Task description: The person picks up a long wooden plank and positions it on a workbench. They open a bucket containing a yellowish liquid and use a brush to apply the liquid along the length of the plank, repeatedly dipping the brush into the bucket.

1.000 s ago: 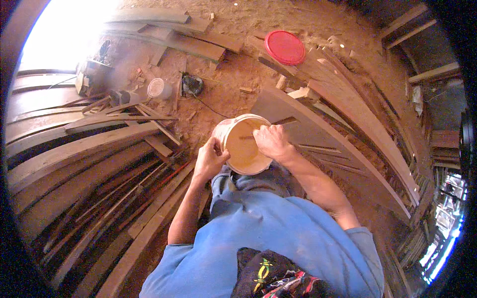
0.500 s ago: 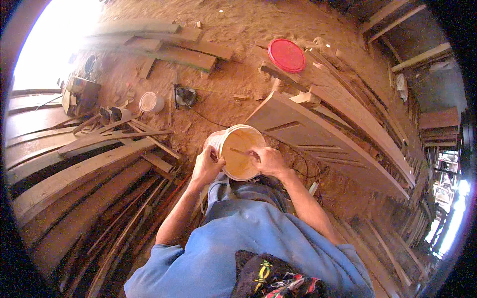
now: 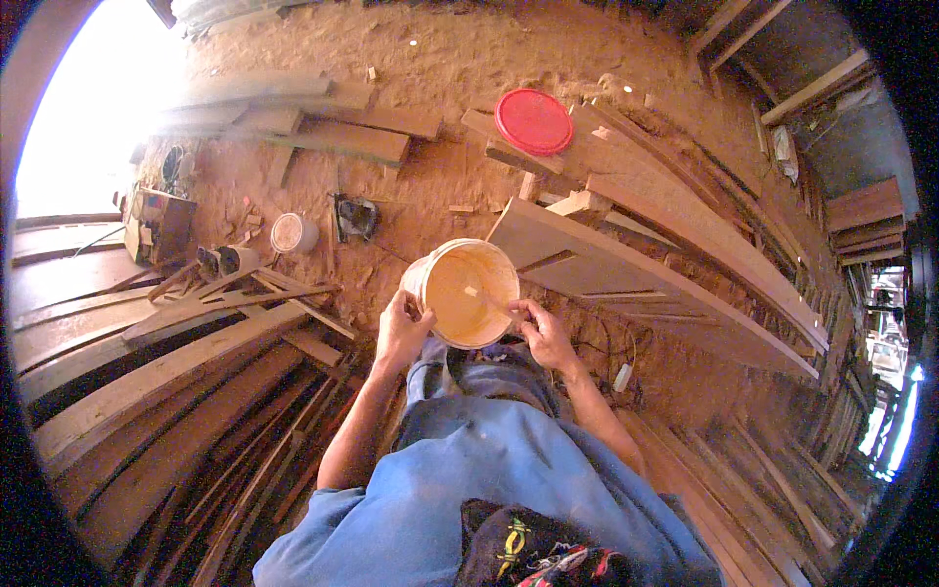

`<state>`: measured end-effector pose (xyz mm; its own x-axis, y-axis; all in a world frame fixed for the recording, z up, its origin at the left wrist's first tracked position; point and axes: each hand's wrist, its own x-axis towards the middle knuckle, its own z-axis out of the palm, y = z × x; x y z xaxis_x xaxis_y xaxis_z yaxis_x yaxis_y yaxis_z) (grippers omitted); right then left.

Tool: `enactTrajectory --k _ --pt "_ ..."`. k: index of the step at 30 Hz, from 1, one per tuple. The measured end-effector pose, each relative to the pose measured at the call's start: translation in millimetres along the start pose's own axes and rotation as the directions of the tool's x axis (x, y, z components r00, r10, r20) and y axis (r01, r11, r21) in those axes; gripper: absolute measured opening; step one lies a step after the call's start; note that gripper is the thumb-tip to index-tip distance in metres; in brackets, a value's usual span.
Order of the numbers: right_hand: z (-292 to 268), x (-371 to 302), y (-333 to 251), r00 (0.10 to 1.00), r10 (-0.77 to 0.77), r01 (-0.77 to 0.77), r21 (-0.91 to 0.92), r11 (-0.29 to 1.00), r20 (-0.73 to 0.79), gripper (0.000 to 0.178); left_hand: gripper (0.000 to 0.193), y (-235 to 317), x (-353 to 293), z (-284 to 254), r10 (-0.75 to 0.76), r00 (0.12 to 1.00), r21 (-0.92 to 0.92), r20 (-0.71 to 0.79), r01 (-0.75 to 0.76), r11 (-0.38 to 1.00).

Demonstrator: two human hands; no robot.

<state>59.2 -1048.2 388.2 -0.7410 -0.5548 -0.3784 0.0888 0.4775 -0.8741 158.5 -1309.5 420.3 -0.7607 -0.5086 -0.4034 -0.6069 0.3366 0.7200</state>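
Note:
A white plastic bucket (image 3: pixel 419 282) is tilted with its mouth toward me, just in front of my body. Its inside is coated yellow-orange. My left hand (image 3: pixel 402 333) grips its rim on the left, thumb over the edge. At the right side of the mouth, my right hand (image 3: pixel 544 335) pinches a thin stick (image 3: pixel 483 298), whose pale end reaches into the bucket. The fingers partly cover the stick's near end.
A panelled wooden door (image 3: pixel 587 264) leans at the right beside long boards. A red round lid (image 3: pixel 534 122) lies beyond it. Planks (image 3: pixel 176 342) are piled at the left. A smaller white bucket (image 3: pixel 293 233) and a dark power tool (image 3: pixel 356 217) rest on the dirt floor.
My right hand has drawn back from inside the bucket's mouth to its right edge and a little lower, turning the stick. My left hand keeps its grip. The view has shifted slightly.

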Motion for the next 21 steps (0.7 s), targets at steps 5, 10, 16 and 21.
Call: enactTrajectory --k 5,10,16,21 --pt "-1 4 10 0.971 -0.173 0.154 -0.126 0.98 -0.163 0.025 0.03 3 4 19 0.042 0.997 -0.091 -0.058 -0.047 0.995" --pt "-2 7 22 0.962 -0.194 0.17 -0.136 0.976 -0.192 0.027 0.029 11 6 26 0.036 0.997 -0.038 -0.07 -0.038 0.999" --pt "-4 8 29 0.97 -0.184 0.154 -0.191 0.97 -0.156 0.025 0.027 10 12 36 -0.041 0.999 -0.059 -0.024 0.039 0.997" --pt "-1 10 31 0.976 -0.152 0.11 -0.25 0.962 -0.156 0.028 0.026 3 15 42 -0.056 0.998 -0.15 0.001 0.055 0.987"
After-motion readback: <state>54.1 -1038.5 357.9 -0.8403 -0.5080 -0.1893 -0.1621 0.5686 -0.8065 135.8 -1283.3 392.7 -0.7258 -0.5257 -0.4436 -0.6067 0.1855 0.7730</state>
